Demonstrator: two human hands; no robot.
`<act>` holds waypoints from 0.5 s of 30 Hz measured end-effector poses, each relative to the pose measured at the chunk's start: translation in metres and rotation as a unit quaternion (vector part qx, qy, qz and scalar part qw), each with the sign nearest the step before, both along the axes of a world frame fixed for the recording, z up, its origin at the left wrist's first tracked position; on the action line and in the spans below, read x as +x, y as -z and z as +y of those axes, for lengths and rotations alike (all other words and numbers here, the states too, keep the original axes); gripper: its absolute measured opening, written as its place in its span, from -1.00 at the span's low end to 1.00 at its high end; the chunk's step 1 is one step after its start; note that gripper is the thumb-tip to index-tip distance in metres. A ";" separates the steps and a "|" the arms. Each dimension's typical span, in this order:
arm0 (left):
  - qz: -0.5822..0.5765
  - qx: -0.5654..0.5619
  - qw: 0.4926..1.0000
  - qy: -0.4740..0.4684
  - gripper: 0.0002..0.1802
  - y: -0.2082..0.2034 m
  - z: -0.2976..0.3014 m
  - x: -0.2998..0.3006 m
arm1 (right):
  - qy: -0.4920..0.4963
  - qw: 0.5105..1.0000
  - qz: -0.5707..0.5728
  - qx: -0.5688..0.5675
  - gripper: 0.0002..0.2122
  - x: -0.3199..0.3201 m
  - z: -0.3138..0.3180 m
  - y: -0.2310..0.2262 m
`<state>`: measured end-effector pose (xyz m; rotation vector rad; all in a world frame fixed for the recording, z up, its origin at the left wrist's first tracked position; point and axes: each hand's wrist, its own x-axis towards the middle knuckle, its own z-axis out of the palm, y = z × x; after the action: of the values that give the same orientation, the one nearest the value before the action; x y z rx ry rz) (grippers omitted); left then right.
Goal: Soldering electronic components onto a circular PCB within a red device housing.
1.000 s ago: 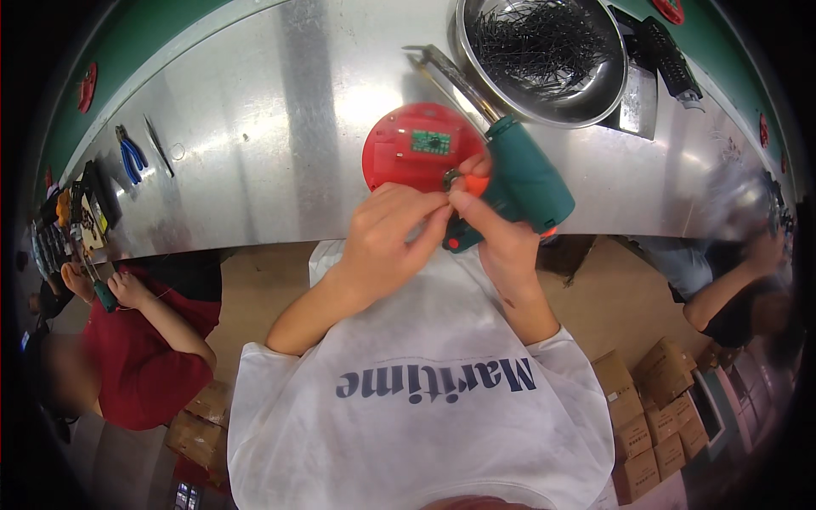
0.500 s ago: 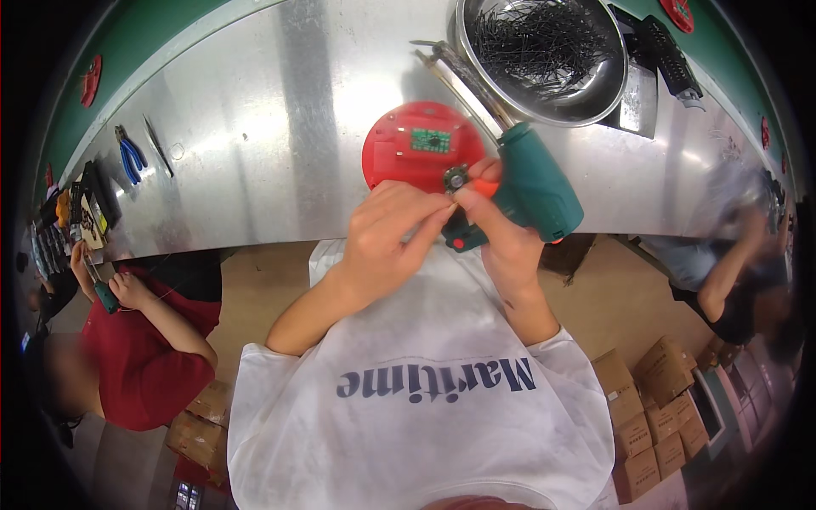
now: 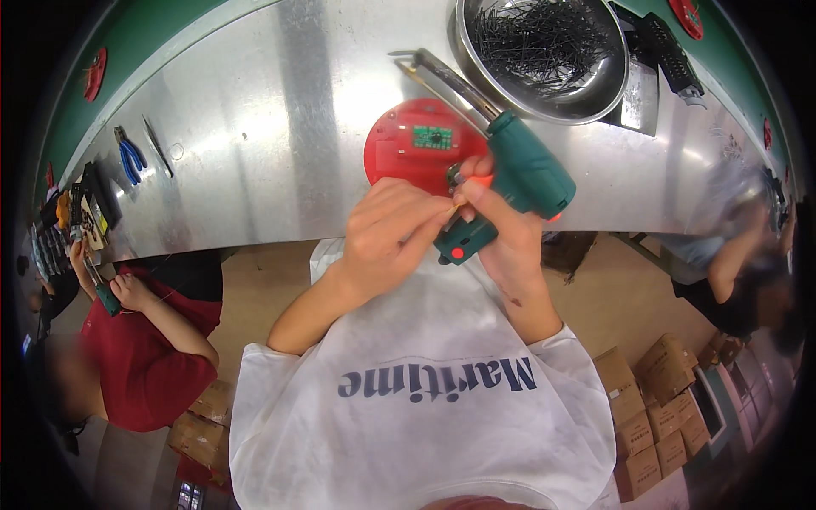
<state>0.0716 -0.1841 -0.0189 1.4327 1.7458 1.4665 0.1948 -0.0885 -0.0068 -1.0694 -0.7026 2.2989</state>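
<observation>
My right hand [image 3: 510, 223] is closed round a green soldering gun [image 3: 534, 170] with a metal tube and tip pointing up and left. Between its thumb and fingers is also a small round part on a dark green board [image 3: 455, 177]. The fingertips of my left hand [image 3: 387, 229] are pinched together beside the right thumb. A thin yellowish strand [image 3: 460, 202] shows at that pinch; its ends are hidden. Under and beyond the hands lies a red round disc [image 3: 387, 144], with a small green circuit board [image 3: 432, 138] on it.
A metal bowl [image 3: 623, 72] of thin black pieces [image 3: 544, 51] stands at the far right, beside a black device [image 3: 667, 59]. Blue-handled pliers [image 3: 129, 157] and tweezers [image 3: 157, 146] lie left on the metal table [image 3: 255, 161]. Other people sit on both sides.
The soldering gun has swung slightly left in my right hand, and its handle end has come lower. The small round part is turned more edge-on. My left hand stays pinched at almost the same place.
</observation>
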 end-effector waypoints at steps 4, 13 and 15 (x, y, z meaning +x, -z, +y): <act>-0.001 -0.010 1.000 -0.007 -0.85 -0.002 0.000 0.000 | 0.000 1.000 0.003 0.011 -0.76 0.000 -0.001 0.001; 0.001 -0.016 1.000 -0.022 -0.84 -0.003 0.000 0.001 | -0.005 0.996 -0.048 0.081 -0.73 -0.001 -0.002 0.001; 0.006 -0.016 1.000 -0.026 -0.84 -0.003 0.001 0.001 | -0.004 0.998 -0.028 0.055 -0.73 0.001 -0.002 0.002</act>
<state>0.0729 -0.1836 -0.0160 1.3924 1.8171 1.4523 0.1955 -0.0902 -0.0083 -1.0843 -0.8460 2.2162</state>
